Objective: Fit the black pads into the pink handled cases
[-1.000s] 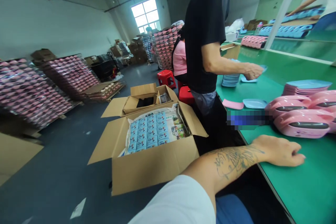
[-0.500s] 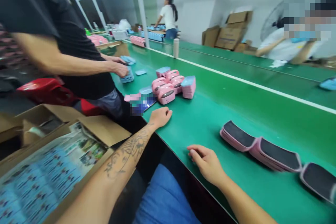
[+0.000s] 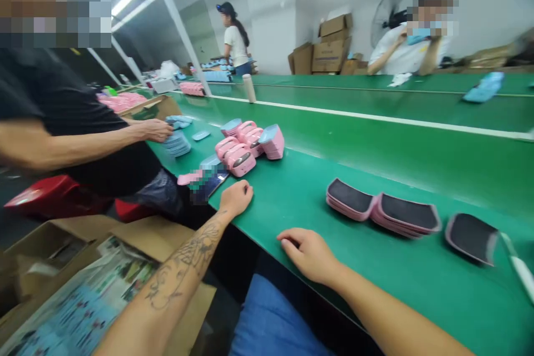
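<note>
Our left hand [image 3: 236, 198] and right hand [image 3: 308, 253] lie half open, empty, on the green tabletop [image 3: 375, 289]. Pink cases [image 3: 241, 162] sit near the left, black-topped pink stacks [image 3: 350, 198] near the right. The boxed papers [image 3: 83, 300] have print too blurry to read.

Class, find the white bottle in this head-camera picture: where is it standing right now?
In the head view, upper middle, the white bottle stands on the white stripe of the green bench, just beyond the pink cases.

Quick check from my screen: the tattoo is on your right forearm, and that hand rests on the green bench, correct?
No, the tattoo is on the left forearm, not the right; the head view shows it. That left hand does rest on the green bench.
</note>
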Available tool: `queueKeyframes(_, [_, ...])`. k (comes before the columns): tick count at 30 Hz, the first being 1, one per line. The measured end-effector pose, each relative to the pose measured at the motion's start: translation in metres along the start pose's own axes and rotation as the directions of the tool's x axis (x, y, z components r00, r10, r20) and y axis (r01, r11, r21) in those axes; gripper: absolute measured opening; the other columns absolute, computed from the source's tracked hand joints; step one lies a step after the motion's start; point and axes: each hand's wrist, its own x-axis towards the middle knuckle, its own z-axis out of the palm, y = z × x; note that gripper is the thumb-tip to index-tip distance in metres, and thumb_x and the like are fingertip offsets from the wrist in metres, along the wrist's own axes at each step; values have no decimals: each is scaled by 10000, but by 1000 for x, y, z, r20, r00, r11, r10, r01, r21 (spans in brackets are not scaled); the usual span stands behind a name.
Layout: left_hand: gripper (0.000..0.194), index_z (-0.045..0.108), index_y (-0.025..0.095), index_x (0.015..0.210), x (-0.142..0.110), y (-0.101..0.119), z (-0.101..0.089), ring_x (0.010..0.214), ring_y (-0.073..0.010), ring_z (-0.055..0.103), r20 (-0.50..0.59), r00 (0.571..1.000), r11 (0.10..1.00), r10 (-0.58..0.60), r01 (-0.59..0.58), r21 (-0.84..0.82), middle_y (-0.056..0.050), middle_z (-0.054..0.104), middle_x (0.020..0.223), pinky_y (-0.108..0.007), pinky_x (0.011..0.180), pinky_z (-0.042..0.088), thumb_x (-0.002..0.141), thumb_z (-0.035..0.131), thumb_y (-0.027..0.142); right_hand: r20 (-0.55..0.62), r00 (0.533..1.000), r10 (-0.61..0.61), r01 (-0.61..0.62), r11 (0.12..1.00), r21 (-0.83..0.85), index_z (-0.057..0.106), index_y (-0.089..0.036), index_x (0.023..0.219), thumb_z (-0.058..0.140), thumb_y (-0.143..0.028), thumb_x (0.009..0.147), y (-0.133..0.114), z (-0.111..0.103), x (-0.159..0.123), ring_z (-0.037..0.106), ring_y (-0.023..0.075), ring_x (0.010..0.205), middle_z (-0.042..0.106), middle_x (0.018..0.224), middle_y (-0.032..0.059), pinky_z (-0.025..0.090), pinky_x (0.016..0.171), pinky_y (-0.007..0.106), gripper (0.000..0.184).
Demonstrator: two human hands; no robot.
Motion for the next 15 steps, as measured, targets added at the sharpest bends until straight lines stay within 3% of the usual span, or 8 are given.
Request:
queueKeyframes(4, [316,651,234,889,4,-1,-1,820,-251,648,26,999,999,40,-40,21,-63,722,899,-310,633,329,956,435,453,11,1000,15,-15,1000,-10,783,-255,1121,507,-281,970,-1,-7,4,724,206,1071,793,1151,15,517,954,308,316])
queueKeyframes(9, [365,624,232,887,20,0,8,792,-230,619,61,986,987,153,-156,43,-42,683,903,-304,657,370,872,477,566,109,993,52,-50,999,-21,772,-230,1158,577,-324,933,-1,-34,19,739,158,868,810,1046,1,530,729,218,312])
queueKeyframes(11, [358,611,247,864,22,8,13,753,-230,596,90,990,994,111,-111,-2,-17,653,836,-310,679,393,827,520,590,155,987,43,-37,998,-42,782,-231,1123,654,-350,887,-1,-45,19,727,163,820,809,1027,1,517,684,221,295])
queueKeyframes(15, [334,598,270,768,14,48,23,769,-267,576,-8,999,985,-33,32,-170,9,599,748,-408,791,467,754,599,603,161,986,44,-30,996,-87,797,-235,1053,730,-358,835,2,-63,0,709,175,795,803,981,5,503,668,230,259])
